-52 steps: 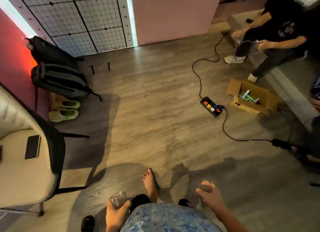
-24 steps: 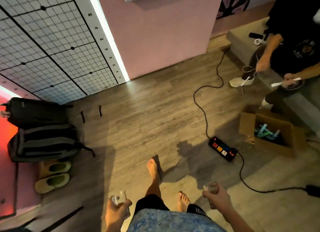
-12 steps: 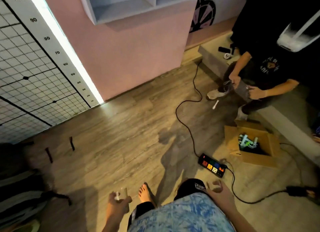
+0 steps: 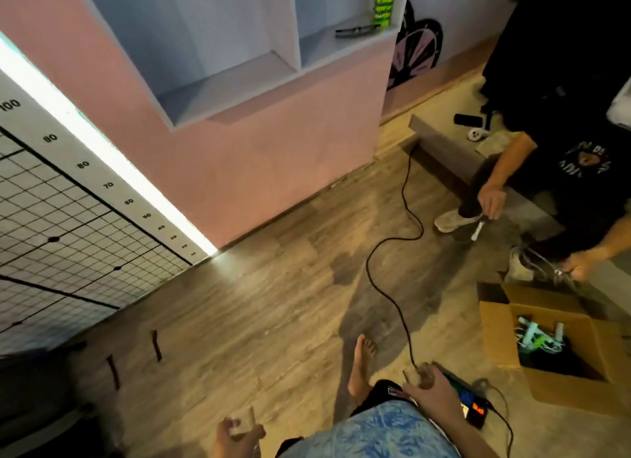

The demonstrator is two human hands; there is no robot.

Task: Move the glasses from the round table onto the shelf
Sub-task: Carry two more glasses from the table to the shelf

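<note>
From the head view, low in the frame, my left hand wraps a small clear glass, and my right hand curls around a second glass. Both look light, rigid, slick and breakable, so I'd grip mid-wall. The shelf sits upper centre.

Dim, motion-blurred room; glaring light strip left, wide-angle edges bowed
</note>
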